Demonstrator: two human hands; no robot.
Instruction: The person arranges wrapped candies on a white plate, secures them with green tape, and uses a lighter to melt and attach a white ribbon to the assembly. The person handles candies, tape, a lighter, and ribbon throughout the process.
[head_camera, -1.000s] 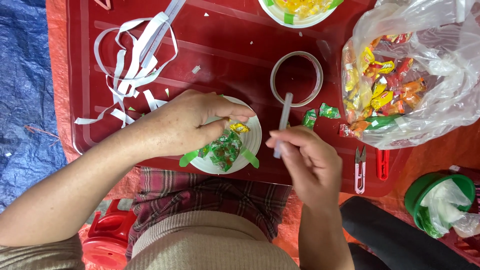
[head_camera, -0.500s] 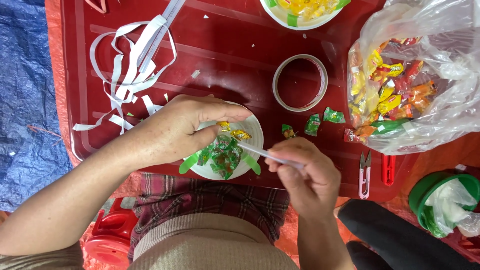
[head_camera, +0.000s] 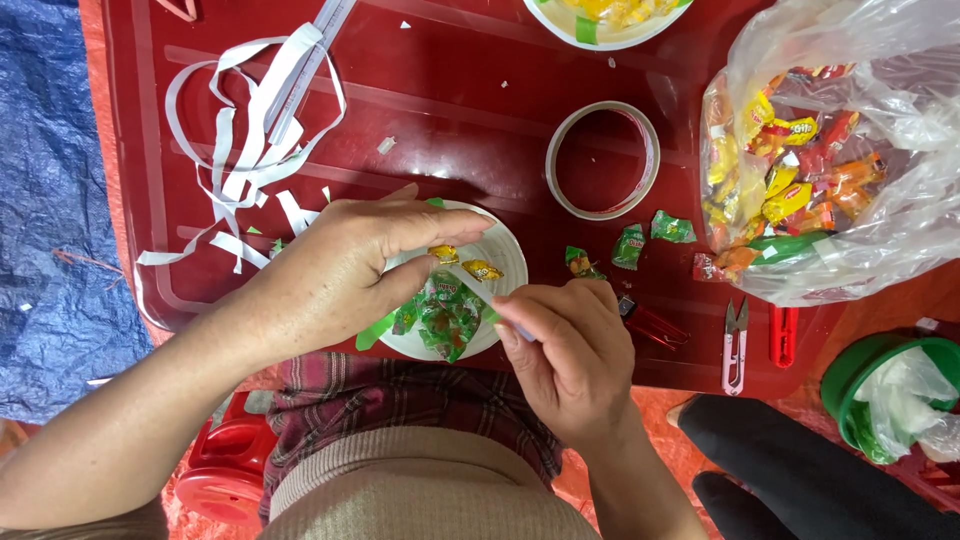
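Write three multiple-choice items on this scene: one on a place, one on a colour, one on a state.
1. Where does the ring-shaped roll of clear tape lie?
A. on the dark red table
B. inside the clear plastic bag
C. on the blue sheet

2. What colour are most wrapped sweets in the small white paper plate?
A. blue
B. green
C. white

3. How is the left hand?
A. resting on the plate
B. holding snips
C. off the table

Key: 1 A, it lies flat on red; 2 B, wrappers are green; 3 A, the palm covers the rim.
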